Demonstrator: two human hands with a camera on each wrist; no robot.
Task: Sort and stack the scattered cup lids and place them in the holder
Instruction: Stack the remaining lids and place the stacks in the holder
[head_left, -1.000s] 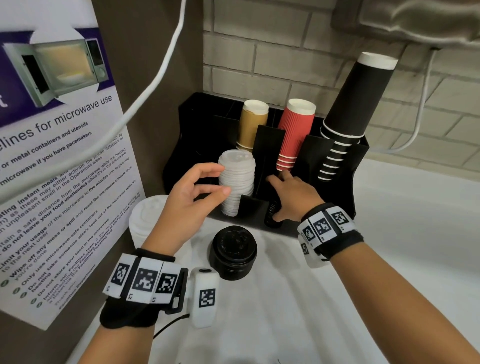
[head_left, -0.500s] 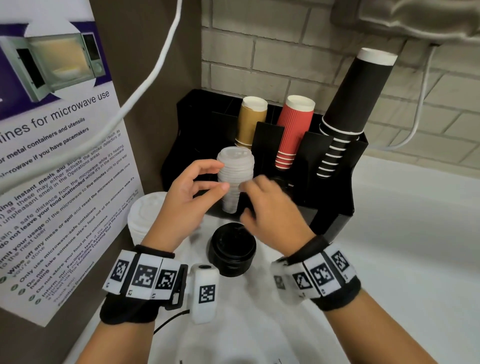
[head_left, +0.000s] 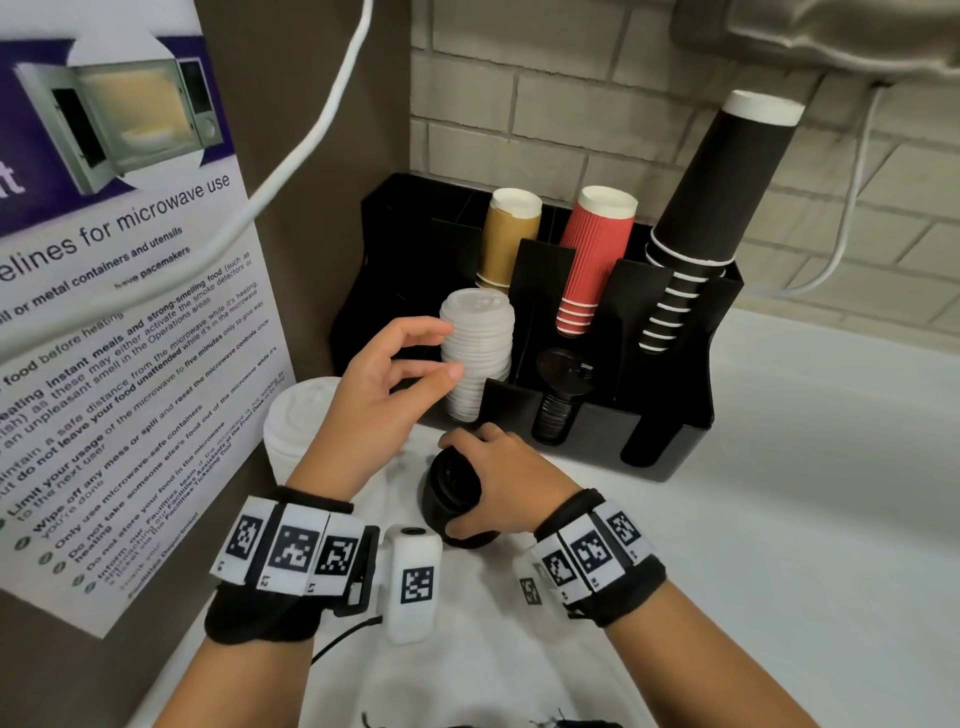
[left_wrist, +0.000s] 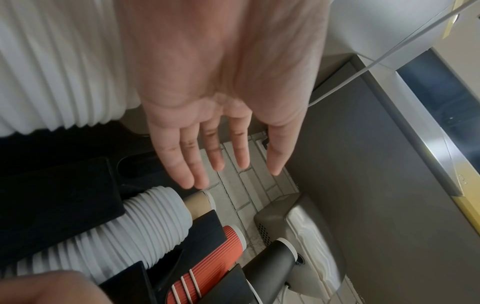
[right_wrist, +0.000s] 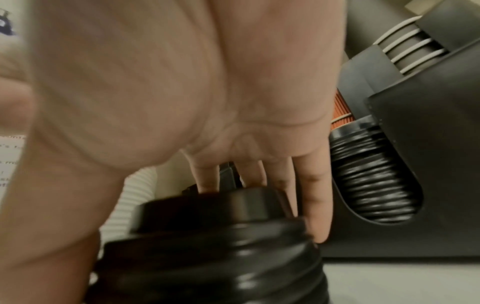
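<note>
A black holder (head_left: 670, 447) stands at the back of the counter. Its front slots hold a white lid stack (head_left: 480, 332) and a shorter black lid stack (head_left: 558, 410). My left hand (head_left: 439, 351) hovers beside the white stack with its fingers (left_wrist: 207, 156) straight and nothing in it. A loose black lid stack (head_left: 441, 501) sits on the counter in front of the holder. My right hand (head_left: 453, 483) grips this stack (right_wrist: 221, 246) from above, fingers over its far edge and thumb on the near side. A loose white lid stack (head_left: 296, 415) stands at the left, partly hidden by my left hand.
Upside-down brown cups (head_left: 506, 239), red cups (head_left: 592, 260) and tall black cups (head_left: 711, 208) fill the holder's back slots. A microwave poster (head_left: 114, 312) covers the left wall and a white cable (head_left: 311, 140) hangs across it. White counter (head_left: 805, 519) stretches to the right.
My right hand has come back from the holder's black lid slot, down onto the loose black stack, and gripped it. My left hand has stayed by the white stack.
</note>
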